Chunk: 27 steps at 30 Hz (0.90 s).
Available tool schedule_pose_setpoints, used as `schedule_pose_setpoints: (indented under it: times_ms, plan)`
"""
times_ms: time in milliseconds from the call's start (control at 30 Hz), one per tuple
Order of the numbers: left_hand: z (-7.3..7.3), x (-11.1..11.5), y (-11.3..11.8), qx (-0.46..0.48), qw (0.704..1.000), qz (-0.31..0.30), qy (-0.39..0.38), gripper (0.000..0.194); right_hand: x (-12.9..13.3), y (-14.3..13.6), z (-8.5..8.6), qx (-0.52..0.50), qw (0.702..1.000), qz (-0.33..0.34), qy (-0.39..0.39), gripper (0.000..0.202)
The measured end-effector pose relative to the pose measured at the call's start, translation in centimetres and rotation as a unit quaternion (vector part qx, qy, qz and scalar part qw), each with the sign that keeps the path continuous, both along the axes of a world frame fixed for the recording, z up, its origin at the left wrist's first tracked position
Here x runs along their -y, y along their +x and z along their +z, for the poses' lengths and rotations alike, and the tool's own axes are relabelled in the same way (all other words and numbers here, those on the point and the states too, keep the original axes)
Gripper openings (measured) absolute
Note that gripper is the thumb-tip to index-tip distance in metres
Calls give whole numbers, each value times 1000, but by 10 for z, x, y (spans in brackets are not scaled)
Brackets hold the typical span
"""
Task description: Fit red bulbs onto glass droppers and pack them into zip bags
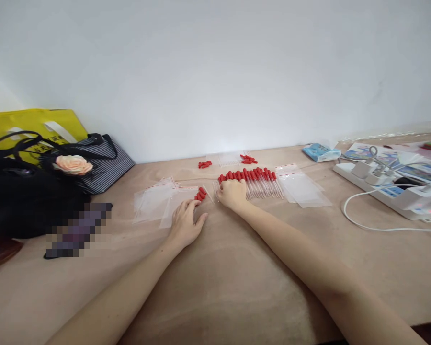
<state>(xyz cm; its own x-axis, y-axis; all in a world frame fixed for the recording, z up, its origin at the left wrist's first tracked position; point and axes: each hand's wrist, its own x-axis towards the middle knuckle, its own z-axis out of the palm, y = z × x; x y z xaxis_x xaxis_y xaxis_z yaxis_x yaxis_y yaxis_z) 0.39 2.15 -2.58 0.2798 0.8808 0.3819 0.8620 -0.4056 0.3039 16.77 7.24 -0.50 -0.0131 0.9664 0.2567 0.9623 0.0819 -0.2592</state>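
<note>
My left hand rests on the table with fingers apart, its fingertips beside a small group of red caps. My right hand is closed at the left end of a row of thin clear tubes with red caps; what its fingers hold, if anything, is hidden. Between my hands lies a loose thin clear stick. Clear zip bags are spread left of the caps, and more clear bags lie right of the row.
Behind the row are more red pieces and a small red pile. A blue packet and a white power strip with cables lie right. At left are a black bag, striped bag and yellow bag.
</note>
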Motion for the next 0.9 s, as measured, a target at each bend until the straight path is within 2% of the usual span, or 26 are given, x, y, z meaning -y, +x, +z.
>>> schedule_pose_setpoints:
  times_ms: [167,267,400,500,633,800,900]
  plan:
    - [6,-5,0,-1,999,40,-15,34,0,-10,1,-9,999,-29,-31,23]
    - [10,-15,-2,20,998,64,-16,26,-1,-12,3,-17,998,-38,-45,21]
    - [9,-26,-7,18,999,40,8,14,2,-10,5,-21,998,-41,-53,20]
    - [6,-28,-9,12,999,25,30,11,10,0,4,-20,999,-31,-32,24]
    - [4,-29,-10,7,999,19,40,13,30,31,-3,-41,998,45,24,26]
    - [8,-26,-9,50,997,24,48,18,60,82,-17,-65,977,196,61,17]
    - [11,-17,-4,82,994,9,72,21,71,103,-19,-74,962,253,67,14]
